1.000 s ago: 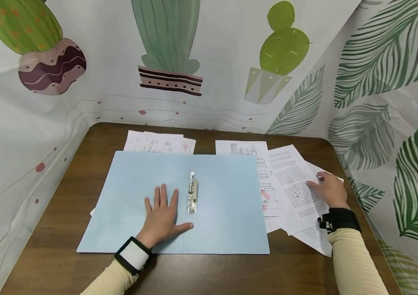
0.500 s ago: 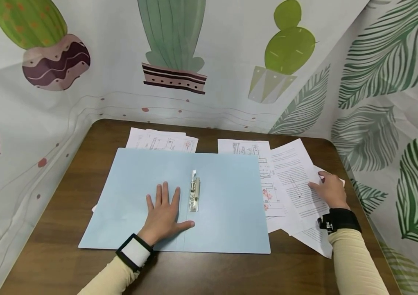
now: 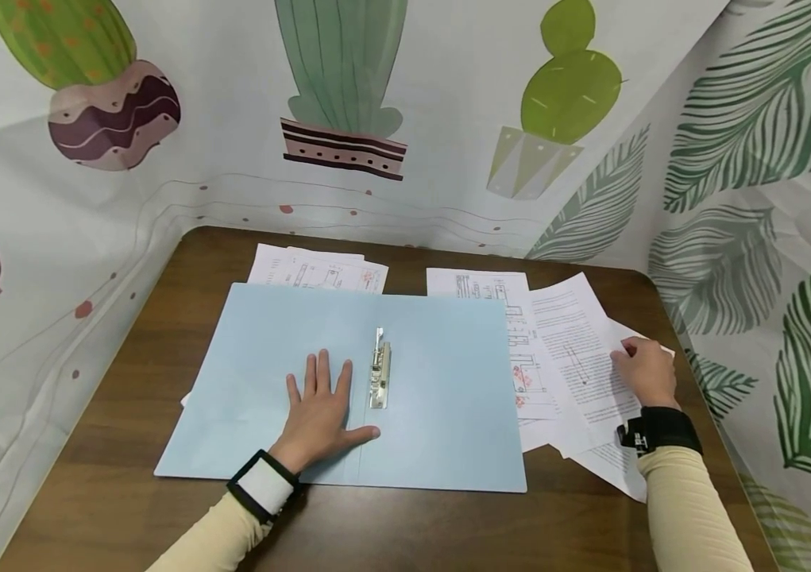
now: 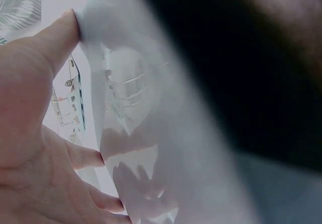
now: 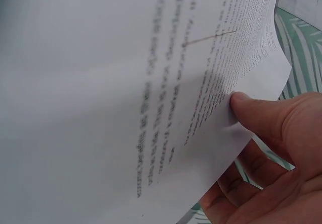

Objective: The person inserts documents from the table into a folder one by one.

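Observation:
A light blue folder (image 3: pixel 451 397) lies spread open on the table, its metal lever clip (image 3: pixel 380 373) upright in view near the middle fold. My left hand (image 3: pixel 315 417) rests flat on the folder's left cover with fingers spread, the thumb reaching toward the fold below the clip. To the right of the folder, my right hand (image 3: pixel 646 372) pinches the right edge of a printed sheet (image 3: pixel 577 349) that bears a drawn line. In the right wrist view, the thumb presses on the sheet's face (image 5: pixel 151 93) while the other fingers curl behind its edge.
Beneath the pinched sheet lie more papers, one with red stamps (image 3: pixel 537 381). Another group of papers (image 3: pixel 312 270) shows past the folder's far left edge. The brown wooden table (image 3: pixel 462 528) meets a patterned cloth backdrop (image 3: pixel 448 175) at the back and sides.
The right hand has shifted slightly right and its fingers have drawn together on the sheet's edge. The left hand stays on the folder. The head view has shifted a little.

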Motion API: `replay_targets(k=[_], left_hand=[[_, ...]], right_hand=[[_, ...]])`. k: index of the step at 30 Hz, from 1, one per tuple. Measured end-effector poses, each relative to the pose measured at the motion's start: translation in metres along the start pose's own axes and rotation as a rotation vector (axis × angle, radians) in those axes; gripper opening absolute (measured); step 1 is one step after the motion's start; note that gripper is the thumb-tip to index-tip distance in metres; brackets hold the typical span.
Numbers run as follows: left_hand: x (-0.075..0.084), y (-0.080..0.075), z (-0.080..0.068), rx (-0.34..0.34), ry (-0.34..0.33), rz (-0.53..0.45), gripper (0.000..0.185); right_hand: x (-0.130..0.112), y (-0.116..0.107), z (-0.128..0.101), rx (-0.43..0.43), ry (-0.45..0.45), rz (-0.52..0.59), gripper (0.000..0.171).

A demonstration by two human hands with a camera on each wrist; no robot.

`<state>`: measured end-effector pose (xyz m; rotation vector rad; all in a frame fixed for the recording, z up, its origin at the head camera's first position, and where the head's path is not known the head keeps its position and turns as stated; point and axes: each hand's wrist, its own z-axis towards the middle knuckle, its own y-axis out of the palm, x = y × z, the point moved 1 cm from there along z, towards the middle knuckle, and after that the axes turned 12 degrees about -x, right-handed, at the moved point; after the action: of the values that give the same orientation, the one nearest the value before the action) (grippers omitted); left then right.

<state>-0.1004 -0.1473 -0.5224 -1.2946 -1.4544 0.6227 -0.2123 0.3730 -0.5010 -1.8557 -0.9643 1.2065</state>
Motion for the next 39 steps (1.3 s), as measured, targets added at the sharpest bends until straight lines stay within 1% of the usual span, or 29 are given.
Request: replay_targets(k=[12, 16, 19, 22, 25, 30, 33, 37, 39], left_hand=[[0.001, -0.001, -0.002, 0.003, 0.001, -0.002, 0.119], [0.002, -0.002, -0.002, 0.007, 0.004, -0.004, 0.119], [0.003, -0.002, -0.003, 0.015, 0.005, -0.006, 0.119], [0.003, -0.002, -0.003, 0.018, 0.005, -0.003, 0.119], [0.002, -0.001, -0.003, 0.016, 0.003, 0.0, 0.119], [0.001, 0.0, -0.002, 0.005, 0.003, 0.002, 0.119], [0.001, 0.0, -0.002, 0.005, 0.004, 0.001, 0.119], [0.001, -0.001, -0.003, 0.005, 0.004, -0.002, 0.119], [0.002, -0.001, -0.002, 0.004, 0.003, -0.003, 0.119]], right_hand=[[0.004, 0.0, 0.002, -0.001, 0.012, 0.001, 0.027], [0.004, -0.002, 0.0, -0.005, 0.021, 0.008, 0.031], [0.002, -0.007, -0.003, 0.01, 0.019, 0.015, 0.035], [0.0, -0.015, -0.008, 0.053, -0.01, 0.011, 0.035], [-0.002, -0.024, -0.012, 0.117, -0.069, -0.002, 0.031], [-0.006, -0.043, -0.02, 0.193, -0.152, 0.005, 0.029], [-0.01, -0.059, -0.028, 0.264, -0.207, -0.003, 0.028], [-0.017, -0.082, -0.038, 0.39, -0.301, -0.027, 0.025], [-0.022, -0.092, -0.043, 0.444, -0.328, -0.036, 0.024]])
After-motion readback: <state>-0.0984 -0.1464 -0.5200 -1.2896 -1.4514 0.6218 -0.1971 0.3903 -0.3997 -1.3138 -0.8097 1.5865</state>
